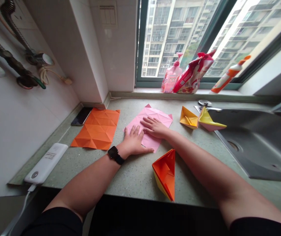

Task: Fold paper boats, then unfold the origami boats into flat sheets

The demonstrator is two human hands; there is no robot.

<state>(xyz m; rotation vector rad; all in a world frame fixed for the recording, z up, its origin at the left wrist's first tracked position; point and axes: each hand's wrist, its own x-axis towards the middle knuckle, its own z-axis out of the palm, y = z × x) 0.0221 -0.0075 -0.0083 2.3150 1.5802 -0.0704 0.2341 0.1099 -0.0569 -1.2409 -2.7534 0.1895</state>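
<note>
A creased sheet of pink paper (pixel 155 114) lies on the countertop in front of me, its corners lifting a little. My left hand (pixel 133 140), with a black watch on the wrist, rests on its lower left part with fingers spread. Flat on the middle of the sheet lies my right hand (pixel 155 127), fingers stretched out to the left. Close below both hands sits an orange and yellow folded paper boat (pixel 165 173). To the left, a creased orange paper sheet (pixel 96 129) is spread out. Neither hand grips anything.
Two more paper boats, one orange-yellow (pixel 189 118) and one yellow-pink (pixel 209 120), stand beside the steel sink (pixel 266 144). A phone (pixel 81 116) and a white power bank (pixel 46 164) are at left. A pink pump bottle (pixel 172 77), red bag (pixel 194 73) and orange-white bottle (pixel 229 77) line the windowsill.
</note>
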